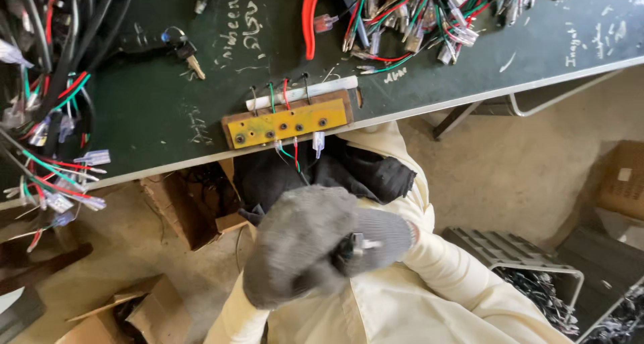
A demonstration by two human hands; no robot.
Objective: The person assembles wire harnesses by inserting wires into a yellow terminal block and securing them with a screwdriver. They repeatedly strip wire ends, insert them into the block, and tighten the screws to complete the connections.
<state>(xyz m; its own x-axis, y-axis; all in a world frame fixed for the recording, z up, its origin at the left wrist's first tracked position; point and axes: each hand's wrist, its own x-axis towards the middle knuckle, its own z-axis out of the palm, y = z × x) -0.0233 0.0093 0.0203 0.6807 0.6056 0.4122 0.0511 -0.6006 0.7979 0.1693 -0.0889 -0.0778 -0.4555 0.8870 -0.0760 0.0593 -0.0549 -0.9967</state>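
Both my hands wear grey knit gloves and are pressed together over my lap, below the table edge. My left hand (295, 253) is the large glove in front, curled shut. My right hand (384, 237) closes against it from the right. Between them they pinch a dark wire end with a small pale connector (359, 243). Above the hands, a yellow jig block (288, 123) on a wooden base sits at the edge of the green table (154, 109). Thin red, green and black wires (290, 153) hang from it with clear connectors. A white tube (302, 92) lies behind the block.
Red-handled pliers (310, 15) and a pile of coloured wires with connectors (429, 15) lie at the table's far side. More wire bundles (47, 116) fill the left, with keys (182, 47) nearby. A black cloth (349, 173) covers my lap. Cardboard boxes (188, 210) and a metal basket (516, 250) stand on the floor.
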